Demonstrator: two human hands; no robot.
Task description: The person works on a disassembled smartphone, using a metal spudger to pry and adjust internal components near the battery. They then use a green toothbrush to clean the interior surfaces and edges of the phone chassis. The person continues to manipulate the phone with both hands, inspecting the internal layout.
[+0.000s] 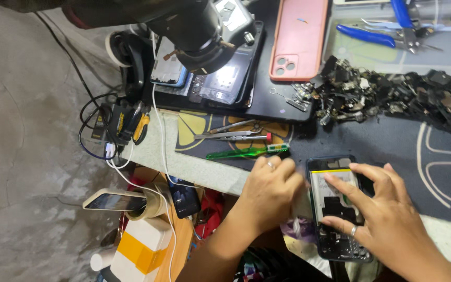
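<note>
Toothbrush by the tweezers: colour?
The toothbrush is translucent green with a white head; head view.

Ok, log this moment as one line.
left hand: beside opened phone | right hand: fingers on phone | green toothbrush: on mat

— What does the person wear on the hands?
— The left hand [270,190] has a thin ring. The right hand [384,219] has a silver ring. Both forearms are bare.
</note>
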